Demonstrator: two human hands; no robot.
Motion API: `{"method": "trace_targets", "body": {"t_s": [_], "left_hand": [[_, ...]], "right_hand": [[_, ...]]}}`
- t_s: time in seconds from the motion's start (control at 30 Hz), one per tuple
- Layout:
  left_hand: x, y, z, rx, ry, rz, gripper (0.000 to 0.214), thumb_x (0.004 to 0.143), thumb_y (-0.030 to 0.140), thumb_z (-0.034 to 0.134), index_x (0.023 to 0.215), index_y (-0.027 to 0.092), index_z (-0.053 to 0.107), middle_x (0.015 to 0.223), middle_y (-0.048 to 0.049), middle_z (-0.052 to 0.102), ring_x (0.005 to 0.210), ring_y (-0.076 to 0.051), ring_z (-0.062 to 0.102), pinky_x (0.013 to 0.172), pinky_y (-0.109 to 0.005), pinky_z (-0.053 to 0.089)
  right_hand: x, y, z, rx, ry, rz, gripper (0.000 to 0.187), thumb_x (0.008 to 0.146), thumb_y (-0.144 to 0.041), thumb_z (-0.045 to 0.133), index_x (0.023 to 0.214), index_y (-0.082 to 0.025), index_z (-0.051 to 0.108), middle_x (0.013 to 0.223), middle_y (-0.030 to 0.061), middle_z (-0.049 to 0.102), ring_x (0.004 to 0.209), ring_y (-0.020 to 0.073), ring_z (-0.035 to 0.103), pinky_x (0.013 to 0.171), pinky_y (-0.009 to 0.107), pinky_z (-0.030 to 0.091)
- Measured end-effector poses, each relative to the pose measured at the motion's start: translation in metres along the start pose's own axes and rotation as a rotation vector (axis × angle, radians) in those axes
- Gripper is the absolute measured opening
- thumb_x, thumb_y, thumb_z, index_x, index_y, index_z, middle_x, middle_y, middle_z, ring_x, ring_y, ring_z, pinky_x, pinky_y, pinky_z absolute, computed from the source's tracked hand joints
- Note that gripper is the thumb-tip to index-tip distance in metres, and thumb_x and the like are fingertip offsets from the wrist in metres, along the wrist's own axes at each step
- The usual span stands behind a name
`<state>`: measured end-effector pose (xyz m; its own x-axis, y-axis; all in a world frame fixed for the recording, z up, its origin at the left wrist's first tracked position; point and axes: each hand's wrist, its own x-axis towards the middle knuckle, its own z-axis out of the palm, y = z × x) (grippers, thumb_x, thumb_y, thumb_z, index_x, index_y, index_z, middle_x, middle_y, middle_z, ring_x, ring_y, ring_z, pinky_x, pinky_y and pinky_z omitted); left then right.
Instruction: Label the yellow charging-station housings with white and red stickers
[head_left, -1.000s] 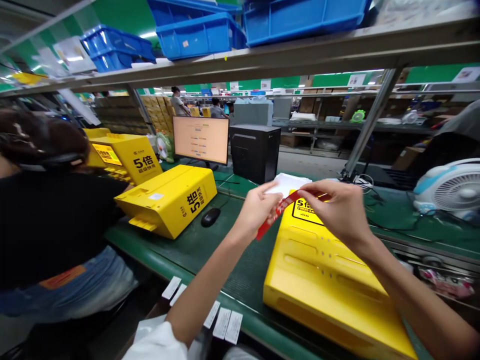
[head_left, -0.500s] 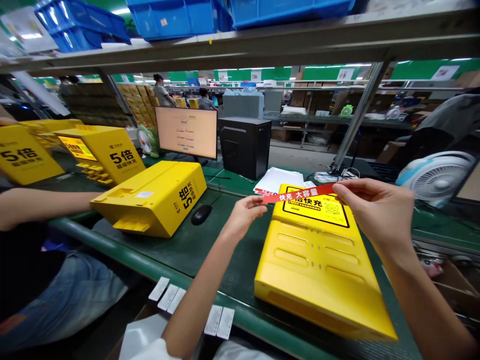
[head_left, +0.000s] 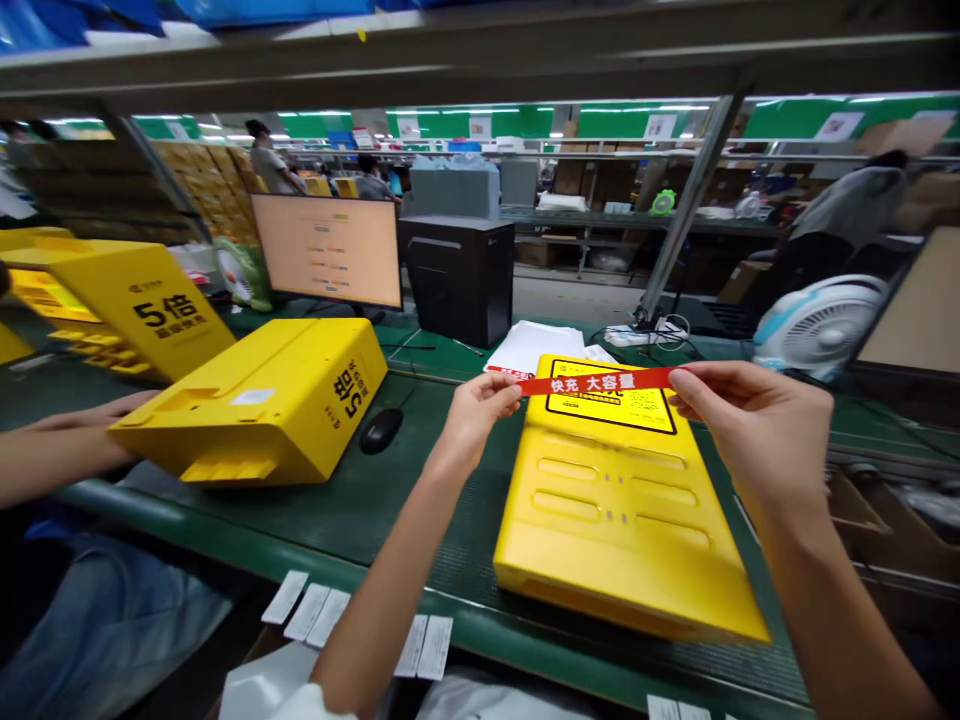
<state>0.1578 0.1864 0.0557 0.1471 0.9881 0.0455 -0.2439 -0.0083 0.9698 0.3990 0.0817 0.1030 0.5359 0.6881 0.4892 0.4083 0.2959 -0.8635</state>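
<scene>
- Clock directions are taken from the middle of my view, with 12 o'clock pointing away from the person.
- The left hand (head_left: pixel 476 415) was pinched shut at 2 o'clock, thumb over fingers, on one end of a red printed strip (head_left: pixel 600 381).
- The right hand (head_left: pixel 750 430) was pinched just as tightly on the other end, at 3 o'clock. Neither hand held anything else.
- The one strip was pulled taut and level between them, apparently so it stayed straight and flat. It hung just above the top end of a yellow plastic panel (head_left: pixel 615 510), near its black-framed label, with no contact I could confirm.
- That panel lay flat at 4 o'clock on the green bench mat (head_left: pixel 420 510), its label end toward the hands, which seemed to keep that face within reach.
- Two more yellow units stood at 9 o'clock: a yellow case (head_left: pixel 255 405) on its side and an upright yellow sign (head_left: pixel 142 310).
- A co-worker's hand (head_left: pixel 82 420) rested on that case.
- I counted one computer mouse (head_left: pixel 381 431), one paper stack (head_left: pixel 532 348) and five white slips (head_left: pixel 307 611) along the bench's near edge.
</scene>
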Motion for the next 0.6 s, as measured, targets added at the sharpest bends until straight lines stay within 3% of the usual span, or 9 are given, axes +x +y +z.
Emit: {"method": "trace_targets", "body": {"t_s": [0.17, 0.3, 0.43, 0.6], "left_hand": [[0.002, -0.004, 0.020, 0.073, -0.042, -0.027, 0.019, 0.068, 0.029, 0.079, 0.077, 0.016, 0.068, 0.068, 0.0025, 0.063, 0.065, -0.009, 0.054, 0.063, -0.020, 0.040], [-0.001, -0.011, 0.027, 0.220, -0.025, 0.001, 0.020, 0.071, 0.033, 0.080, 0.076, 0.016, 0.071, 0.076, -0.0018, 0.071, 0.072, -0.014, 0.061, 0.067, -0.024, 0.045], [-0.005, -0.015, 0.029, 0.517, 0.048, 0.094, 0.014, 0.077, 0.030, 0.075, 0.076, 0.017, 0.073, 0.075, -0.0023, 0.072, 0.070, -0.016, 0.064, 0.065, -0.025, 0.046], [-0.014, -0.021, 0.031, 0.719, 0.081, 0.230, 0.009, 0.086, 0.020, 0.067, 0.079, 0.019, 0.072, 0.078, -0.0002, 0.072, 0.073, -0.015, 0.064, 0.070, -0.024, 0.047]], "right_hand": [[-0.008, 0.037, -0.022, -0.035, 0.063, 0.196, 0.028, 0.073, -0.042, 0.091, 0.089, -0.019, 0.084, 0.085, 0.0072, 0.076, 0.067, 0.0189, 0.069, 0.049, 0.020, 0.054], [-0.013, 0.061, -0.028, -0.052, 0.069, 0.328, 0.036, 0.069, -0.046, 0.092, 0.087, -0.016, 0.083, 0.073, 0.0076, 0.072, 0.055, 0.0155, 0.060, 0.042, 0.019, 0.047], [-0.016, 0.069, -0.024, -0.083, 0.052, 0.454, 0.044, 0.060, -0.048, 0.093, 0.083, -0.013, 0.083, 0.058, 0.0072, 0.066, 0.048, 0.0146, 0.057, 0.042, 0.019, 0.047], [-0.021, 0.071, -0.020, -0.193, 0.059, 0.449, 0.036, 0.060, -0.044, 0.089, 0.081, -0.015, 0.083, 0.067, 0.0079, 0.071, 0.053, 0.0148, 0.060, 0.045, 0.018, 0.045]]}}
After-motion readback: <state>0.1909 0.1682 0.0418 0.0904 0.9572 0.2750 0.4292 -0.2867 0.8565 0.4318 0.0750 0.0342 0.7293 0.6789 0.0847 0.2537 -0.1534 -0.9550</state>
